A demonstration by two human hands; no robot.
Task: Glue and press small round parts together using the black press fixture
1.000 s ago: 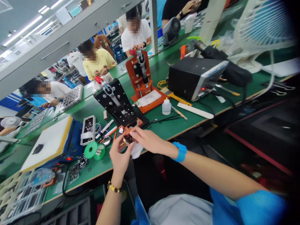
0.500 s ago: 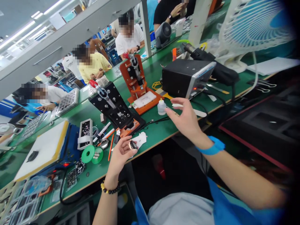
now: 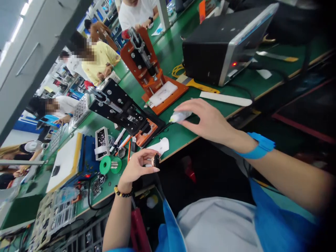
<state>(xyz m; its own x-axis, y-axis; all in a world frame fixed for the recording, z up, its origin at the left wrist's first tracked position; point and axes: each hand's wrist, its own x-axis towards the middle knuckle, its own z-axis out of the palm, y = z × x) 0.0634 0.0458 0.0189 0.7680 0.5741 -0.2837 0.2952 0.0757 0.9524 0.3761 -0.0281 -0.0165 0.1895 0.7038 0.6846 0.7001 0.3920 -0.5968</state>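
Right hand: there it is, the right hand [image 3: 210,120] up over the bench, fingers curled down around a white squeeze bottle [image 3: 181,116] and clearly gripping it.

Bottle's line: lying on its side, long axis nearly level across the view, the thin nozzle pointing left and a touch down, toward an orange metal jig [image 3: 145,137].

Bottle's place: hovering over the green bench mat [image 3: 178,136], just beside that jig, and the nozzle isn't touching anything that I can see.

Left hand: over to the left hand [image 3: 136,166], a beaded bracelet [image 3: 123,191] on the wrist, thumb and fingertips pinched closed on a small dark round part [image 3: 156,160].

Small part: held up at the fingertips, just off the bench edge; it's too small to call which way its axis runs.

Around the hands: a white cloth [image 3: 160,146] lies on the mat between them, a green tape roll [image 3: 110,165] sits left of the left hand, and a black press fixture [image 3: 118,106] stands beyond.

Right wrist: bright blue band [image 3: 258,147].
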